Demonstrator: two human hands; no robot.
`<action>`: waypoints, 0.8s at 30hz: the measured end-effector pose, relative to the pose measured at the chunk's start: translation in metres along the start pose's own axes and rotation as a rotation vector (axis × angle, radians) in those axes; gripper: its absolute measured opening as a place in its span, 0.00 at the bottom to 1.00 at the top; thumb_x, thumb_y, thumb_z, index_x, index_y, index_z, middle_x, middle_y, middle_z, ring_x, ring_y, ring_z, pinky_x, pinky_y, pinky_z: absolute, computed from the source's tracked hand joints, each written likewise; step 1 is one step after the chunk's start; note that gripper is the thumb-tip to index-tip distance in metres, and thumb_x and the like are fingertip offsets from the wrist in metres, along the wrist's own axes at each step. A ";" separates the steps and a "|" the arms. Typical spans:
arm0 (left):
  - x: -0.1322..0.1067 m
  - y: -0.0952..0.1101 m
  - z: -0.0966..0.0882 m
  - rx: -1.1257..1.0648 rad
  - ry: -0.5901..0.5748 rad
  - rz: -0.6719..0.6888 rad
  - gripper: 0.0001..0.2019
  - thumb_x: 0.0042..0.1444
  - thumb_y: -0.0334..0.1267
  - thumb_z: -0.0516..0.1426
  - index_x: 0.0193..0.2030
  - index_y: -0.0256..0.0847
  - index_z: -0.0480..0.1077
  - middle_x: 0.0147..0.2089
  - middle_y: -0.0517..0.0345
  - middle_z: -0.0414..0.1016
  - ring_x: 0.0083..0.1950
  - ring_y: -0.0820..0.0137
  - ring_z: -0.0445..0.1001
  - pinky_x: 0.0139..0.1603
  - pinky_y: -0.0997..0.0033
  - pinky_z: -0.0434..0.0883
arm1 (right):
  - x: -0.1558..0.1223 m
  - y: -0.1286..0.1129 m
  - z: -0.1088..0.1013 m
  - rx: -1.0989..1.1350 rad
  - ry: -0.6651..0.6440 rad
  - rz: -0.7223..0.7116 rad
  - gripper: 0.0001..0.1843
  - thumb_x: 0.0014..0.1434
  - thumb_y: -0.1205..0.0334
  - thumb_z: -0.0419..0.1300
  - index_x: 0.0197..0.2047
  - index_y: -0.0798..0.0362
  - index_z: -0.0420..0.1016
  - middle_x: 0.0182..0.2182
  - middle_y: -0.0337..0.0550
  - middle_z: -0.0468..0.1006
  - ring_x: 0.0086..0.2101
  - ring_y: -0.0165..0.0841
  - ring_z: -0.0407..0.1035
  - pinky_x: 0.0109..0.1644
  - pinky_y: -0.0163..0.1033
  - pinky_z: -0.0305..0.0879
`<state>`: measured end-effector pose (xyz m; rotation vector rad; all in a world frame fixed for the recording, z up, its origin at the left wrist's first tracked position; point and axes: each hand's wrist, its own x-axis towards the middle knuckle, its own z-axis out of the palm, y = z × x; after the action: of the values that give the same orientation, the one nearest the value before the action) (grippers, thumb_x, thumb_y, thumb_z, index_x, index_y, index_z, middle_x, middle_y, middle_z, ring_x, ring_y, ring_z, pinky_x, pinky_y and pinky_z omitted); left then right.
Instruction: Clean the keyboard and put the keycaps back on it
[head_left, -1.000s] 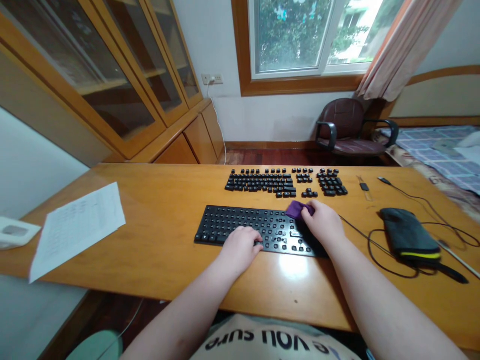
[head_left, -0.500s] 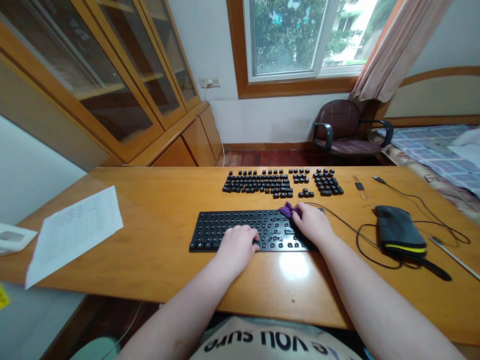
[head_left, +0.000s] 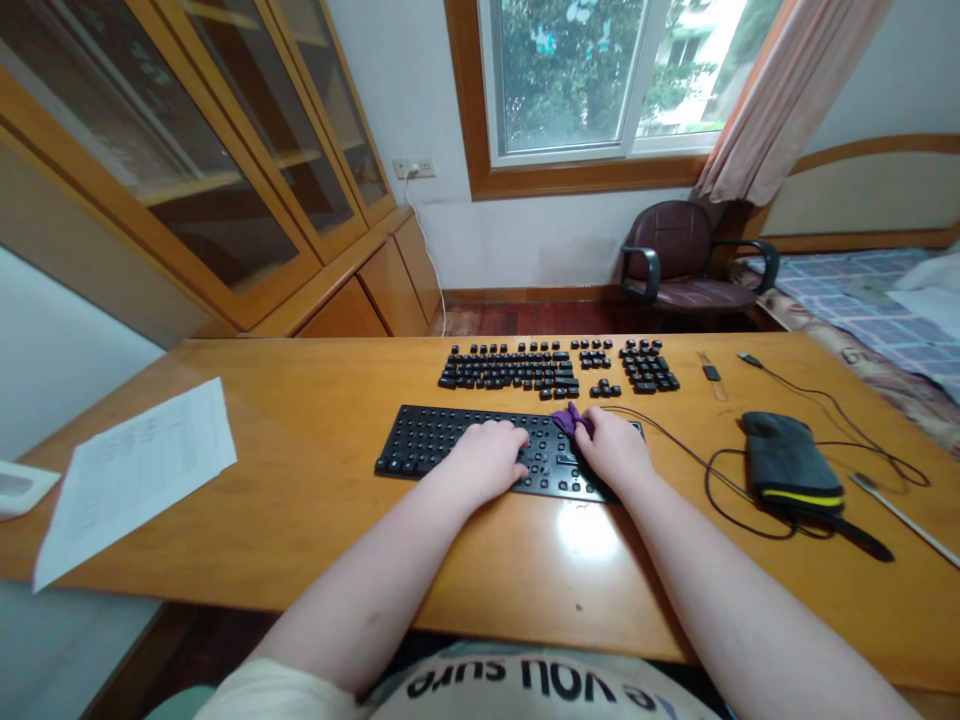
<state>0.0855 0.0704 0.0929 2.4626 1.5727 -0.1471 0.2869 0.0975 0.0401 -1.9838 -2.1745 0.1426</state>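
A black keyboard base (head_left: 420,440) without most of its keycaps lies on the desk in front of me, slightly askew, its left end farther from me. My left hand (head_left: 489,455) rests across its middle, fingers lying over the key posts and thumb apart. At the right part of the keyboard, my right hand (head_left: 613,445) pinches a purple cloth (head_left: 571,418) against the upper edge; some of the cloth is hidden under the fingers. Beyond the keyboard, the removed black keycaps (head_left: 510,368) are laid out in keyboard order.
To the right lie a dark grey pouch (head_left: 791,460) with a yellow stripe, a black cable (head_left: 832,395), a small wire keycap puller (head_left: 711,373) and a white stick (head_left: 911,522). Printed paper (head_left: 139,475) lies at the left. A chair (head_left: 679,255) stands beyond the desk.
The keyboard base has turned slightly, its left end moving away from me. My left hand has moved a little right and away from me. My right hand still holds the cloth.
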 end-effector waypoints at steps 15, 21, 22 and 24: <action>0.048 -0.025 0.012 -0.024 0.084 -0.125 0.20 0.56 0.51 0.52 0.48 0.41 0.71 0.48 0.44 0.73 0.49 0.55 0.71 0.48 0.59 0.67 | 0.004 0.007 -0.001 0.116 0.065 -0.025 0.10 0.58 0.58 0.49 0.32 0.52 0.69 0.29 0.44 0.76 0.29 0.34 0.67 0.31 0.36 0.51; 0.091 -0.015 0.003 -0.055 0.177 -0.110 0.14 0.56 0.41 0.53 0.48 0.45 0.72 0.50 0.49 0.72 0.50 0.59 0.71 0.49 0.61 0.67 | -0.004 0.007 -0.002 0.236 0.152 -0.015 0.11 0.55 0.56 0.50 0.27 0.51 0.67 0.24 0.41 0.73 0.27 0.33 0.64 0.29 0.34 0.51; 0.097 -0.013 0.004 -0.060 0.176 -0.106 0.13 0.56 0.40 0.54 0.47 0.45 0.72 0.49 0.50 0.73 0.49 0.59 0.71 0.49 0.62 0.67 | -0.005 0.007 -0.003 0.250 0.173 -0.028 0.11 0.55 0.56 0.50 0.27 0.51 0.67 0.23 0.40 0.72 0.27 0.32 0.64 0.30 0.34 0.51; 0.107 -0.009 0.006 -0.072 0.171 -0.099 0.12 0.55 0.38 0.55 0.45 0.45 0.73 0.48 0.51 0.74 0.49 0.61 0.72 0.48 0.63 0.67 | -0.007 0.008 -0.003 0.275 0.206 -0.046 0.11 0.55 0.57 0.50 0.26 0.51 0.67 0.23 0.40 0.71 0.26 0.32 0.63 0.30 0.34 0.51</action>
<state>0.1230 0.1666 0.0645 2.3986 1.7372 0.1062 0.2959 0.0913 0.0411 -1.7162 -1.9529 0.2080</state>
